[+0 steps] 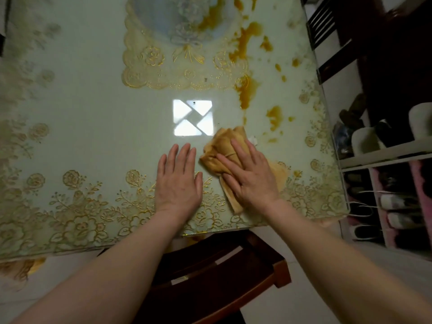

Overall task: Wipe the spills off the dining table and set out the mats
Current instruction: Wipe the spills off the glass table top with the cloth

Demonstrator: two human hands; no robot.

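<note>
You are early on: right hand (250,176), fingers flat, presses the cloth (224,141) on the table (93,113), left hand (178,181) flat beside it (most orange spills (247,90) unwiped, lace mat (145,57) stained).

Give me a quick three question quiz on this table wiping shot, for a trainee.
1. True or false: the left hand presses the cloth.
2. Where do most of the spills lie? A) left of both hands B) beyond the right hand, toward the right edge of the table C) under the left hand
3. Which lace item at the far side is also stained?
Key: 1 false, it lies flat on the bare table, beside the cloth; 2 B; 3 the mat.
</note>
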